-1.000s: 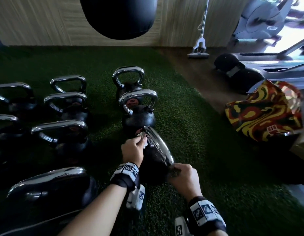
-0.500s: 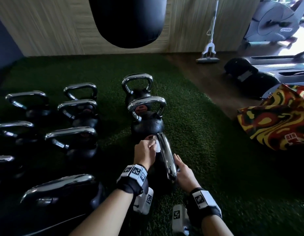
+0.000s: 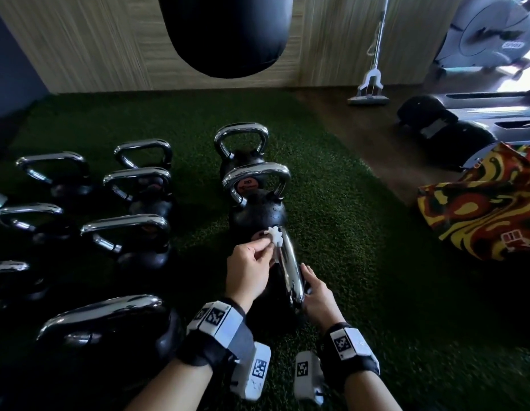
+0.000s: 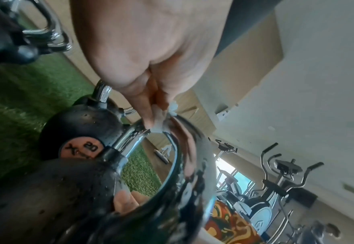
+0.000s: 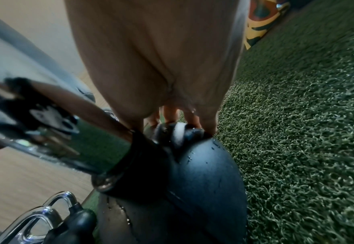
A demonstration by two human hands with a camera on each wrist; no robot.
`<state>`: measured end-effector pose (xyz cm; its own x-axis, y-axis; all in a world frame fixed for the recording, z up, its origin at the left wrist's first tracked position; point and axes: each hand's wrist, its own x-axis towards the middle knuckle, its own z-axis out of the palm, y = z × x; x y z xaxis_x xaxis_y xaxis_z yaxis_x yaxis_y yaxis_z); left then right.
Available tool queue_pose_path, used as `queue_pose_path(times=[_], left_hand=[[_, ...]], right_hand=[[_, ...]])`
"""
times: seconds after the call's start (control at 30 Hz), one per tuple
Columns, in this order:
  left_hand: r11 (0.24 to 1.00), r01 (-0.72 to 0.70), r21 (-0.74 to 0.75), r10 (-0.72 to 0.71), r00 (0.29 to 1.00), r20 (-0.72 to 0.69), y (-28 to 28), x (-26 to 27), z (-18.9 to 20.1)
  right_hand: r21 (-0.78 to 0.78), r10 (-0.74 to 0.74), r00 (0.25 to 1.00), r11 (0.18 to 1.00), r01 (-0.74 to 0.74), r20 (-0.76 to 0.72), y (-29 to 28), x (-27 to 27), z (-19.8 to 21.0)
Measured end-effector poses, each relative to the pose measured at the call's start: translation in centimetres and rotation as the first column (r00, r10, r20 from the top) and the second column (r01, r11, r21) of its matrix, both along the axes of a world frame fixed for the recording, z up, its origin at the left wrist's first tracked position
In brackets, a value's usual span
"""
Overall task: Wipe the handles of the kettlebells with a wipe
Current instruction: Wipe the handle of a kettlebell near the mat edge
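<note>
Your left hand (image 3: 249,266) pinched the wipe (image 3: 276,236) against the far end of the nearest kettlebell's handle (image 3: 291,269), on the turf (image 3: 361,232). Your right hand (image 3: 318,293) rested on the kettlebell (image 5: 203,181) body beside the handle's near end, fingers fairly straight, steadying not gripping. Judged mid-wipe on this one; about ten other kettlebells (image 3: 139,232) stood around, and I couldn't tell which were already wiped.

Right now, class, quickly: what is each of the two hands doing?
Left hand: pinching the white wipe against the chrome handle of the nearest kettlebell.
Right hand: open, straight fingers resting on that kettlebell's black body.
</note>
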<state>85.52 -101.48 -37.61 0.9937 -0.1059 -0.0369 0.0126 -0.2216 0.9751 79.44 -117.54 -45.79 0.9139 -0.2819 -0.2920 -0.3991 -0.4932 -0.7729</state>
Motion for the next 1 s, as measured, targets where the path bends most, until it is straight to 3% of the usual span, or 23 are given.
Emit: queue_pose_path(times=[0.07,0.13,0.3,0.37,0.43,0.53,0.7,0.87,1.0], left_hand=[[0.989,-0.021,0.143,0.009,0.996,0.084,-0.3,0.2,1.1],[0.98,-0.027,0.196,0.0,0.991,0.135,-0.5,0.6,2.2],[0.984,-0.023,0.177,0.0,0.992,0.128,0.1,-3.4,0.6],[0.997,0.043,0.062,-0.046,0.998,0.049,0.3,-5.6,0.1],[0.999,0.035,0.029,-0.036,0.998,0.054,0.3,-6.0,-0.2],[0.994,-0.033,0.108,0.018,0.99,0.14,0.1,-6.0,-0.2],[0.997,0.016,0.072,-0.023,0.995,0.101,0.4,-9.3,-1.0],[0.981,0.018,0.194,-0.073,0.958,0.278,1.1,-11.2,-0.8],[0.965,0.122,0.231,-0.164,0.972,0.17,1.8,-11.3,-2.5]], right_hand=[[-0.016,0.011,1.0,1.0,-0.011,-0.01,-0.1,0.0,0.1],[-0.021,0.012,1.0,1.0,-0.012,-0.011,-0.1,0.0,0.2],[-0.013,0.008,1.0,1.0,-0.008,0.005,0.0,0.0,0.2],[0.004,0.005,1.0,1.0,-0.005,0.009,-0.2,0.1,0.1],[0.023,-0.003,1.0,1.0,0.003,0.017,-0.3,0.2,0.1],[0.04,-0.011,1.0,0.999,0.01,0.018,-0.5,0.4,-0.3],[0.067,-0.014,1.0,0.998,0.014,0.008,-0.5,0.5,-0.5],[0.073,-0.025,1.0,0.997,0.024,0.009,-0.4,0.5,0.0],[0.07,-0.033,0.999,0.997,0.032,0.021,-0.3,0.3,0.0]])
